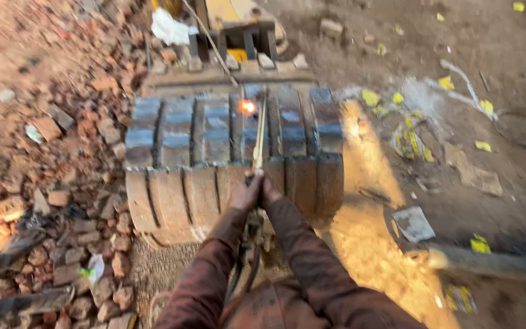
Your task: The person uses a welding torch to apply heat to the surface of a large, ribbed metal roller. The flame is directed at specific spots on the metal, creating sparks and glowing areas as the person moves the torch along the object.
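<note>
1. A long brass-coloured cutting torch (pixel 259 135) is pointing away from the person, its tip glowing orange against a ribbed, rusty excavator bucket (pixel 178 183) lying on the ground.
2. The left hand (pixel 245 194) and right hand (pixel 270 190) are meeting at the torch's near end, each grip wrapping closed around it, both arms stretching forward in brown sleeves.
3. Broken bricks (pixel 62 201) are lying rough and reddish to the left; yellow scraps (pixel 408 143) are littering the dirt on the right.
</note>
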`<move>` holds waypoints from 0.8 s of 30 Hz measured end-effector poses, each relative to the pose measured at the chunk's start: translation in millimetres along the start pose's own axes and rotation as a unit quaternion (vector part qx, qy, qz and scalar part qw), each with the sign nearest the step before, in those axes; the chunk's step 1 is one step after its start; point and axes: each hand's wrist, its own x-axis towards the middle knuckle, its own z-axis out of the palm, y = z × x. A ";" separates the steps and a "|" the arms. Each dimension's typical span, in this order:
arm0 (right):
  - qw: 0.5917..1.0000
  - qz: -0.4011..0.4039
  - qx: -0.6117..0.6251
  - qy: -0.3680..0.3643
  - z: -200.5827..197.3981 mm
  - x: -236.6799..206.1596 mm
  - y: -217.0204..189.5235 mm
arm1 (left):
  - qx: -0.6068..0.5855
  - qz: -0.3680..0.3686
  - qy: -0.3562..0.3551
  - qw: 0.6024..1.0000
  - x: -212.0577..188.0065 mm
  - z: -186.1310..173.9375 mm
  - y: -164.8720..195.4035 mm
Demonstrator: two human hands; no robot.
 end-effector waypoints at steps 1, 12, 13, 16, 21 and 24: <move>1.000 -0.008 0.000 0.016 -3.4 -6.5 2.3 | -0.012 -0.022 -0.011 1.000 -3.5 0.6 -0.9; 0.999 -0.022 -0.019 0.034 -13.2 -8.3 -0.6 | -0.016 0.001 -0.025 1.000 4.4 6.3 3.4; 0.999 -0.036 -0.016 0.035 -14.5 -7.5 0.1 | 0.005 0.006 -0.018 1.000 4.1 7.0 2.0; 0.998 -0.011 -0.013 0.054 -16.8 -5.8 1.6 | -0.010 0.008 -0.025 1.000 2.3 5.9 3.5; 0.998 -0.024 -0.028 0.055 -16.0 -10.9 1.7 | -0.036 0.000 -0.047 0.998 -2.6 3.8 7.7; 0.995 -0.023 -0.053 0.081 -15.1 -15.5 3.6 | -0.042 0.004 -0.046 0.998 -5.8 4.1 4.2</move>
